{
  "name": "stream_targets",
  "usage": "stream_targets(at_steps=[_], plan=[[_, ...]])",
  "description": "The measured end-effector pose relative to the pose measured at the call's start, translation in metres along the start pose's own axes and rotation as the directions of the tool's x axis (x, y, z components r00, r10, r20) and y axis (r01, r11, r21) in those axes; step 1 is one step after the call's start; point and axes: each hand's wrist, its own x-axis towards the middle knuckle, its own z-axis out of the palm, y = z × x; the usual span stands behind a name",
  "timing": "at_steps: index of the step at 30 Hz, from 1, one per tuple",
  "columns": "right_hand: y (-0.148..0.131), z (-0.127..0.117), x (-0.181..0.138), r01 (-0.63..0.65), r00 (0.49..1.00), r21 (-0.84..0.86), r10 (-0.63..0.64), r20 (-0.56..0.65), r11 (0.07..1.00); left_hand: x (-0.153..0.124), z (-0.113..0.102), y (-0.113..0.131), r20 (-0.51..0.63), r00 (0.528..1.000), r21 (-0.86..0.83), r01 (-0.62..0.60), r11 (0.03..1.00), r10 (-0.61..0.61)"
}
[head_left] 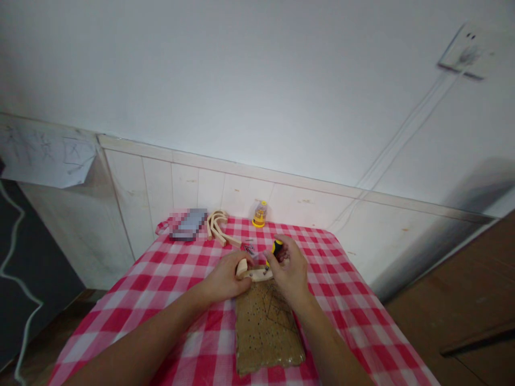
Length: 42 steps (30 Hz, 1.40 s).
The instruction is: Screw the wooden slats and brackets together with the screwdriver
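My left hand [225,277] is closed around the left end of a pale wooden piece [252,273] at the far edge of a brown perforated board [265,327]. My right hand [290,268] grips a screwdriver with a yellow and black handle [277,247], tip pointing down toward the wooden piece. Both hands meet over the middle of the table covered in a red and white checked cloth [169,268]. A few small screws [248,248] lie just beyond the hands.
Curved wooden strips [219,228] lie at the table's far edge beside a blurred grey object [187,224]. A small yellow bottle [260,213] stands against the white panelled wall. A wall socket [466,51] with cables is upper right. Wooden floor lies to the right.
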Motion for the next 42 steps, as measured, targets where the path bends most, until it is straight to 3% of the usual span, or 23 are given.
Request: stream_targets(at_steps=[5, 12, 24, 42], plan=[[-0.0012, -0.0041, -0.0019, 0.053, 0.998, 0.022, -0.054, 0.037, 0.998, -0.0002, -0.0011, 0.0014, 0.009, 1.0, -0.002, 0.007, 1.0, -0.007], [-0.0034, -0.0058, -0.0028, 0.005, 0.999, 0.039, -0.007, 0.046, 0.999, 0.0007, -0.0014, 0.0018, 0.012, 1.0, -0.004, -0.004, 1.0, 0.004], [-0.0039, -0.0041, -0.0011, 0.008, 0.999, 0.02, -0.007, -0.044, 1.0, -0.0002, -0.0008, 0.0001, 0.018, 1.0, -0.021, 0.0, 1.0, 0.0], [-0.0019, -0.0019, -0.0027, -0.039, 0.997, 0.018, 0.041, -0.07, 0.999, -0.0002, -0.003, 0.0039, 0.031, 0.999, -0.032, 0.009, 0.999, -0.008]])
